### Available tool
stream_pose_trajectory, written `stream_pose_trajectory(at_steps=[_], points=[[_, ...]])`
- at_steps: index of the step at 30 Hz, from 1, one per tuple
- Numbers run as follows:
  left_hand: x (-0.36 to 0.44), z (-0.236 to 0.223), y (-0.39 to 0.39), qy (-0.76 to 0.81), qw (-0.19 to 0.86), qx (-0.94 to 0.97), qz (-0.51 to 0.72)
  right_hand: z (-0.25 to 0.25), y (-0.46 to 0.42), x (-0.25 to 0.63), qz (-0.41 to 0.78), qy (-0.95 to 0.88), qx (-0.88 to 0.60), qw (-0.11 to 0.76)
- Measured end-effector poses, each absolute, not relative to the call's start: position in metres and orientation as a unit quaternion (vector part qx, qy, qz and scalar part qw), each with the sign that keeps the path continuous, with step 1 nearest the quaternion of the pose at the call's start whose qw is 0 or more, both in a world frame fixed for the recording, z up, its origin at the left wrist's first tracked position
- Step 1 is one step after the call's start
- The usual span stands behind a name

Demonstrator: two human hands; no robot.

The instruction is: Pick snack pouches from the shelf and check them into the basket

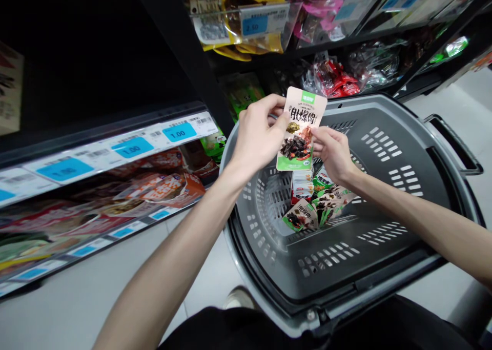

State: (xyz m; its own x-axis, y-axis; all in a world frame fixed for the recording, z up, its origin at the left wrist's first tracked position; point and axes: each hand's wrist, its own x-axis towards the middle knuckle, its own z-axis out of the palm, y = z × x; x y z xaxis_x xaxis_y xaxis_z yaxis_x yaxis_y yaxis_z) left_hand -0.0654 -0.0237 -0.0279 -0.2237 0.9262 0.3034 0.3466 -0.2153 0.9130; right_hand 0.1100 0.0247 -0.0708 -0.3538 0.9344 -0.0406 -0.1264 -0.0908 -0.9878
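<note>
Printed beige-and-green snack pouch (295, 150): you are holding it between both hands, above the interior of the grey shopping basket (277, 273). Its long axis is running near-upright in view, the top edge leaning slightly right. Your left hand (263, 132) is gripping the left edge, thumb in front, other fingers curling partly behind. Your right hand (333, 152) is pinching the right edge, thumb sitting a little lower than the left one. Neither hand is nearer; both are touching. Small snack packets (332, 201) are lying in the basket, beneath the pouch in view; vertical gap: cannot tell. The shelf price strip (130, 147) is running past your left side, apart from both hands.
</note>
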Motion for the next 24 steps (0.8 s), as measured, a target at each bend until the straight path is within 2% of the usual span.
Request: stream_pose_trajectory(at_steps=[24], points=[[-0.0639, -0.024, -0.0259, 0.578, 0.264, 0.562, 0.53, -0.0728, 0.0245, 0.1105, 0.639, -0.521, -0.368, 0.431]])
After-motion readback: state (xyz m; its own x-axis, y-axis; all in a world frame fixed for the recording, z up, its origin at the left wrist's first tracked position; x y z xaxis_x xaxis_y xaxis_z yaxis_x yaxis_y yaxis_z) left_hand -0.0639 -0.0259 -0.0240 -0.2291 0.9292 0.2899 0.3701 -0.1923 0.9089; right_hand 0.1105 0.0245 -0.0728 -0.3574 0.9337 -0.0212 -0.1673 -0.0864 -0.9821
